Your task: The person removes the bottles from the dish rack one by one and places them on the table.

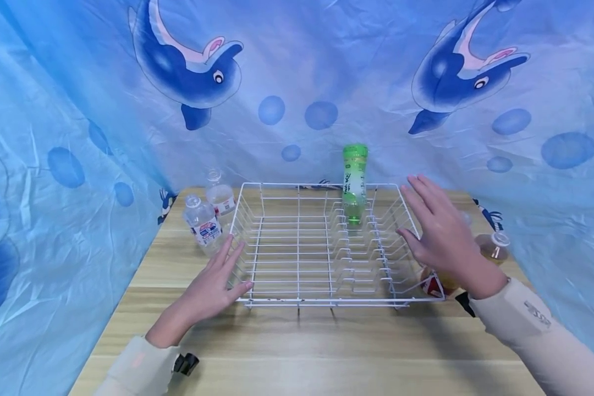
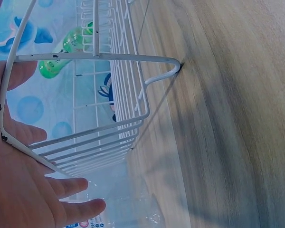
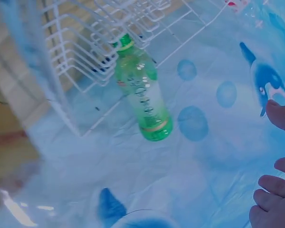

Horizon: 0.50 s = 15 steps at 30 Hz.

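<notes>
A white wire dish rack (image 1: 314,253) stands on the wooden table. My left hand (image 1: 215,286) rests at its front left corner, the thumb over the rack and the other fingers spread along the side. In the left wrist view the corner wire (image 2: 7,102) crosses that hand. Toward the back right of the rack, a green-capped drink bottle (image 1: 355,184) stands upside down, its neck among the wire prongs. My right hand (image 1: 440,236) is spread above the right rim, fingers extended with nothing held. The right wrist view shows the bottle (image 3: 142,97) apart from this hand's fingers (image 3: 273,185).
Two clear bottles with labels, one nearer (image 1: 204,223) and one farther (image 1: 220,195), stand left of the rack. To the right, a bottle of amber liquid (image 1: 495,248) and a red-labelled bottle (image 1: 432,285) are partly hidden by my right arm. A blue dolphin-print curtain (image 1: 297,71) surrounds the table.
</notes>
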### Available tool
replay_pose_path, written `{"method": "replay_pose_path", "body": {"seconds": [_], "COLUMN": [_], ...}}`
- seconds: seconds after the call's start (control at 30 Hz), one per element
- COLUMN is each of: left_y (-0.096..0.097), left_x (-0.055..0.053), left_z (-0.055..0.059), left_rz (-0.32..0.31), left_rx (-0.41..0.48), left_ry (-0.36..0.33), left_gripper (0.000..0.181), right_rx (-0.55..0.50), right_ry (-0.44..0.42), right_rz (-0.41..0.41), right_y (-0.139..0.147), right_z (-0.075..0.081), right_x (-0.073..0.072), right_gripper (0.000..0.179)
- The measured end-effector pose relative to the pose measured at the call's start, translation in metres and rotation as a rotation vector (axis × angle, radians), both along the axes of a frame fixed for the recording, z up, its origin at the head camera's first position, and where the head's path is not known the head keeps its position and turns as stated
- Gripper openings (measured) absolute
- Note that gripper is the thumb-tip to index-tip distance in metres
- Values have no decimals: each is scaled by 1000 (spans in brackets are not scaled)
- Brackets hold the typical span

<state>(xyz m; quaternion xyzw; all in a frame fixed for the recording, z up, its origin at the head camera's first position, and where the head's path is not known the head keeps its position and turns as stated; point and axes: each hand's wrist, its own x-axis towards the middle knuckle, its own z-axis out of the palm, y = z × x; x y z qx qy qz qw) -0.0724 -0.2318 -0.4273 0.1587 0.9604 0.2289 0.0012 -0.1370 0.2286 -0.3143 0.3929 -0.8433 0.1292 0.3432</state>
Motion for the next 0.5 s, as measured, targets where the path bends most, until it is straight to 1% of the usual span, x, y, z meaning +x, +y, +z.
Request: {"method": "replay_pose_path", "body": {"seconds": [0.1, 0.37, 0.5], "left_y": [0, -1, -2], "left_x": [0, 0, 0], "left_z": [0, 1, 1], "left_rz": [-2, -6, -8], "left_rx": [7, 11, 20], "left_ry": [4, 14, 16], "left_gripper": [92, 92, 92], "right_rx": [52, 225, 276], "right_ry": [6, -46, -69], "right_rz": [13, 47, 60], "right_y": [-9, -27, -33], "right_z": [6, 12, 17], "right_x": [-5, -22, -29], "right_gripper": [84, 90, 91]}}
